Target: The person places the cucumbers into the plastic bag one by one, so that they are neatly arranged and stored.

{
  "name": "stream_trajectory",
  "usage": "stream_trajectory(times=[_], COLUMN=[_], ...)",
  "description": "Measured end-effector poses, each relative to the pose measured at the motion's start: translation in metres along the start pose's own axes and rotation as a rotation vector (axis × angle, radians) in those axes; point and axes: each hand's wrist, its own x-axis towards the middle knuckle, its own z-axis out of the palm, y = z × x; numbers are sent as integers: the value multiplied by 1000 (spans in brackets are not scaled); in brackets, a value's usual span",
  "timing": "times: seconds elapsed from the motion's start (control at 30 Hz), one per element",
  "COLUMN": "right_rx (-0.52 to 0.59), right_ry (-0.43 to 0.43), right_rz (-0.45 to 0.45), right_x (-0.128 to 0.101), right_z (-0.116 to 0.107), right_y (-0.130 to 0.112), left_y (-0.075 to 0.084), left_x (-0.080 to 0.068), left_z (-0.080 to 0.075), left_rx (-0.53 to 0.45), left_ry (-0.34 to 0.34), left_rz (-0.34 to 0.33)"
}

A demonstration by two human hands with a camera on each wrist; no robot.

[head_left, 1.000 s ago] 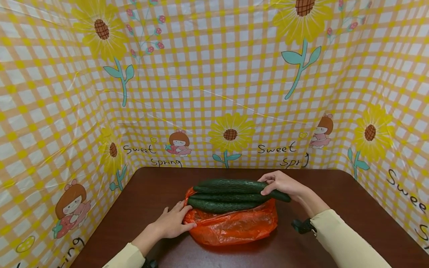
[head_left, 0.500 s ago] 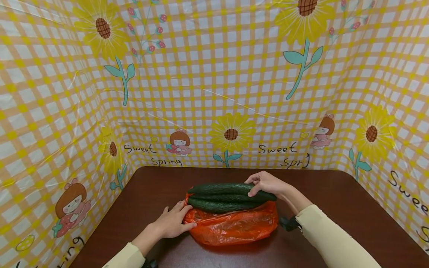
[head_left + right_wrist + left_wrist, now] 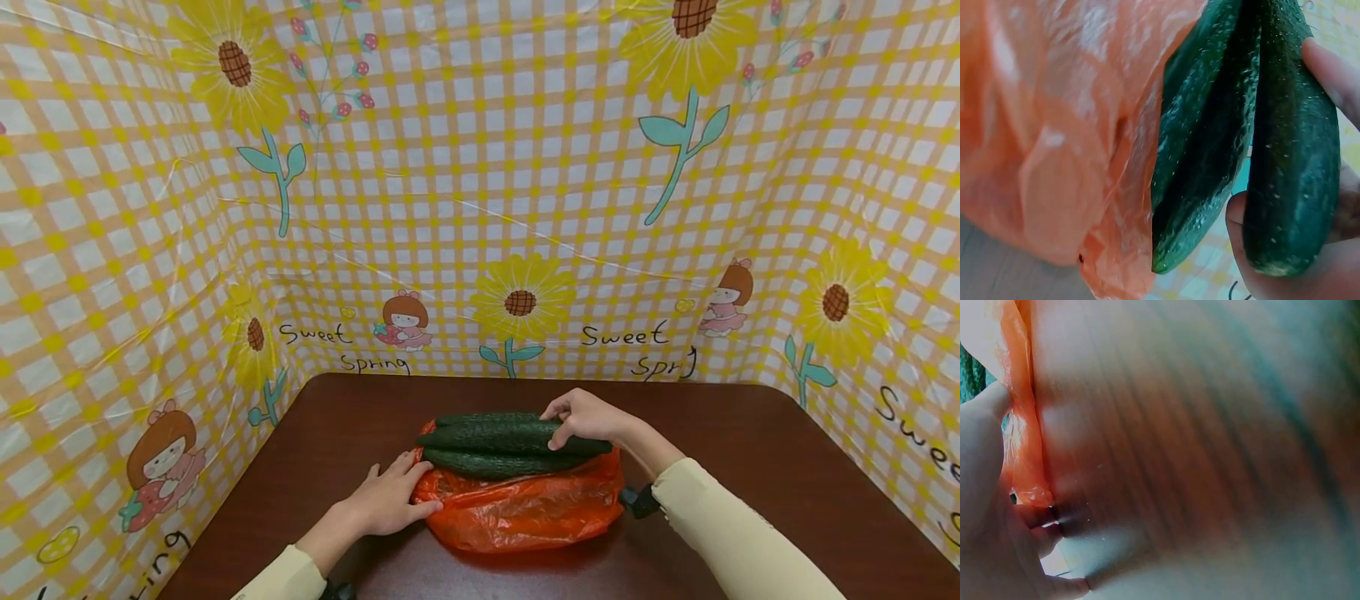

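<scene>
Dark green cucumbers lie side by side in the mouth of a crinkled red-orange plastic bag (image 3: 525, 517) in the middle of the table. My right hand (image 3: 592, 417) grips one cucumber (image 3: 487, 435) near its right end. Its rounded tip shows in the right wrist view, with thumb and fingers on either side. Another cucumber (image 3: 495, 463) lies in front of it, against the bag; part of a third (image 3: 480, 417) shows behind. My left hand (image 3: 386, 498) rests at the bag's left end, fingers spread and fairly straight, thumb against the plastic. The bag's deeper contents are hidden.
A dark brown table (image 3: 330, 417) with rounded far corners carries the bag. Behind it and at both sides hangs a yellow checked cloth (image 3: 450, 208) printed with sunflowers.
My right hand has moved left and slightly down with the cucumber, bringing it over the bag mouth among the others. My left hand has stayed at the bag's left end.
</scene>
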Motion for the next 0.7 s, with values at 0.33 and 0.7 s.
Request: stream_trajectory(times=[0.33,0.7], right_rx=[-183,-218], right_ry=[16,87], right_rz=[-137,-163], right_x=[-2,-8], right_z=[12,20], right_y=[1,9], left_y=[-4,-4], left_x=[-6,-4], left_z=[4,1], left_rx=[-16,-34], left_ry=[-12,-15], left_rz=[-16,-10])
